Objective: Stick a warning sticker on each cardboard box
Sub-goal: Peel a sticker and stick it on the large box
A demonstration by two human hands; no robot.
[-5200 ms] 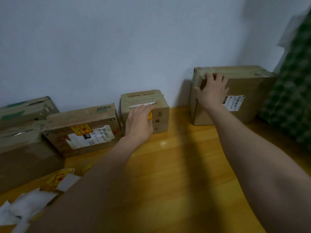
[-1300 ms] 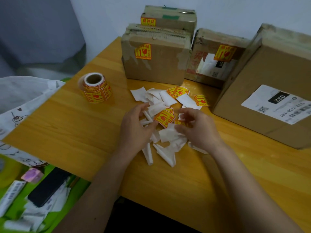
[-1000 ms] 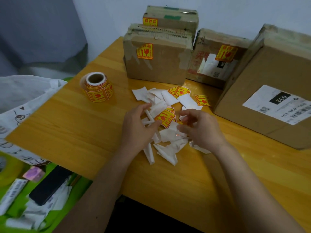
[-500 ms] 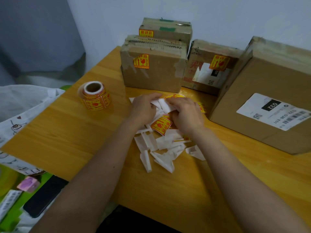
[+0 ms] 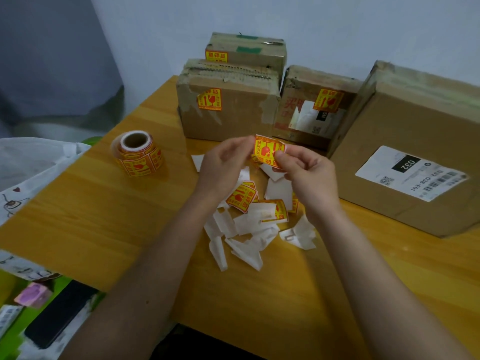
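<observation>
At the bottom left of the frame, below the edge of the bench point(image 5: 78, 224), a dark phone point(image 5: 61, 311) lies on a green surface beside a small pink packet point(image 5: 33, 294). Two bare forearms reach up from the lower edge to the middle of the frame. Under the wrists, a loose heap of white backing papers point(image 5: 244, 237) lies on the bench, with a few yellow-and-red loose stickers point(image 5: 241, 198) mixed among them.

Just above the heap, the left hand point(image 5: 222, 168) and the right hand point(image 5: 309, 178) meet over a single warning sticker point(image 5: 267, 150), held clear of the bench. The fingers of the left hand curl in to pinch its left edge, and the right thumb and forefinger are clamped on its lower right corner.

To the left at mid-height, a sticker roll point(image 5: 137, 153) stands on end, well apart from the hands. At the right, the large box point(image 5: 415, 131) bears a white shipping label point(image 5: 410, 172). Beyond the hands, the front box point(image 5: 233, 120) carries a yellow sticker, and so does the middle box point(image 5: 311, 110) just beside it. At the top centre, the rear box point(image 5: 249, 51) stands against the wall point(image 5: 337, 27), with a sticker on its front.
</observation>
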